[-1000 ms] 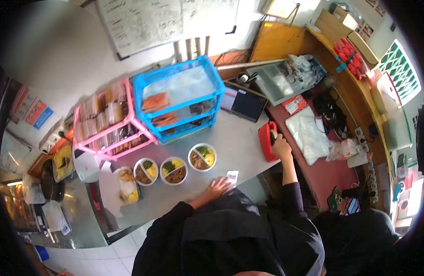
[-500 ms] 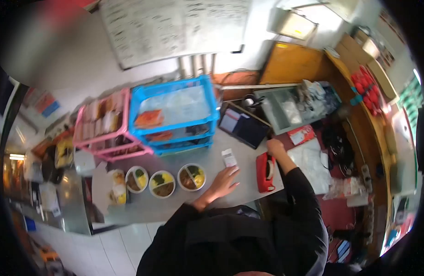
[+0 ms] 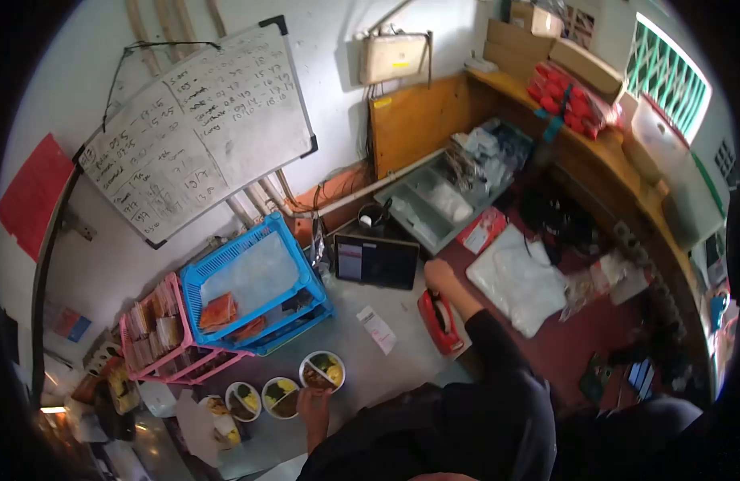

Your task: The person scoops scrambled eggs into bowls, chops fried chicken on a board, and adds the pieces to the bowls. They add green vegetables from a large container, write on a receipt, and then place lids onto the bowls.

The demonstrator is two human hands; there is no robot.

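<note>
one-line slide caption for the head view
At a steel counter, left hand at a divided food bowl, right hand beside a red tape dispenser and tablet.

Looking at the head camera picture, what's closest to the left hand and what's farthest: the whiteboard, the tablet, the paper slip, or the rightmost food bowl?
Starting from the left hand:
1. Rightmost food bowl, just above the fingers.
2. Paper slip, lying farther up and to the right.
3. Tablet, propped up behind the slip.
4. Whiteboard, high up at the back, farthest of all.

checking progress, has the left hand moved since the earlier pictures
Yes, leftward: the left hand left the paper slip and is now by the rightmost food bowl.
</note>
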